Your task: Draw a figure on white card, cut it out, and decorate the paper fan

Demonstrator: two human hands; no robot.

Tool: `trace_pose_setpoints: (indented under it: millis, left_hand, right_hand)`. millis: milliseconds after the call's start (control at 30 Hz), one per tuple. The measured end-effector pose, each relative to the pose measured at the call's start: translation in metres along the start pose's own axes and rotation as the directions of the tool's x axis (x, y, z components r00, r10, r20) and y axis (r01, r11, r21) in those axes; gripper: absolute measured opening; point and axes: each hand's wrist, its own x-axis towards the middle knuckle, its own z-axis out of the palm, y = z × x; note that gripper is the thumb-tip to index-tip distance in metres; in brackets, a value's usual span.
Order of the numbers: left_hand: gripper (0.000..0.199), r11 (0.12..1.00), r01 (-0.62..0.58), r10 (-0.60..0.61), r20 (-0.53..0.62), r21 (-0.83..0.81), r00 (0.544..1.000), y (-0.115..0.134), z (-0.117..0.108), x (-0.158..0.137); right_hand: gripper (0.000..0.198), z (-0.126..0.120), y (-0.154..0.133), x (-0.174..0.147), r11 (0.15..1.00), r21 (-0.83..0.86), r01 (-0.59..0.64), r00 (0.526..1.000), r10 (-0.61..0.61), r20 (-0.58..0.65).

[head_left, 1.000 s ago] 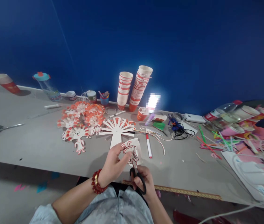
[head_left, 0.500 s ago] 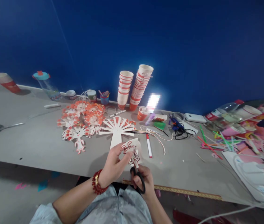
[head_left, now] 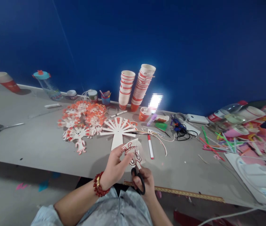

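Observation:
Between thumb and fingers, my left hand (head_left: 117, 163) pinches a piece of white paper (head_left: 140, 148) with red-brown outlines drawn on it. My right hand (head_left: 147, 180) grips black-handled scissors (head_left: 142, 185), fingers through the loops. Their blades point away from me and lie at the paper, along the drawn lines. Just beyond my hands lies a white paper cutout (head_left: 117, 138) with strips fanned out at its top. To its left is a pile of orange-and-white paper figures (head_left: 83, 117). A red-and-white marker (head_left: 150, 147) rests to the right of the paper.
Two tall stacks of paper cups (head_left: 126, 89) stand against the blue wall, beside a lit, blurred screen (head_left: 155, 103). Another pair of scissors (head_left: 3, 128) lies far left. Bottles, cups and coloured scraps crowd the right end, near a white power strip (head_left: 259, 175).
The scissors' handles have drawn slightly closer together in my right hand. My left hand keeps its hold on the paper, almost unmoved.

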Motion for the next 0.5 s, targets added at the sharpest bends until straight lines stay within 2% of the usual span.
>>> trace_pose_setpoints:
  millis: [267, 500]
  left_hand:
    - [0.022, 0.996, 0.016, -0.016, 0.004, -0.084, 1.0, -0.0023, 0.0029, -0.0007]
    - [0.024, 0.997, 0.015, -0.016, -0.012, -0.079, 1.0, -0.0004, 0.0038, -0.0019]
  right_hand:
    - [0.063, 0.0039, 0.0017, -0.0019, 0.999, 0.001, 0.034, 0.997, -0.034, -0.063]
    - [0.065, 0.0056, -0.0015, -0.0041, 0.997, -0.079, 0.025, 0.994, -0.033, -0.101]
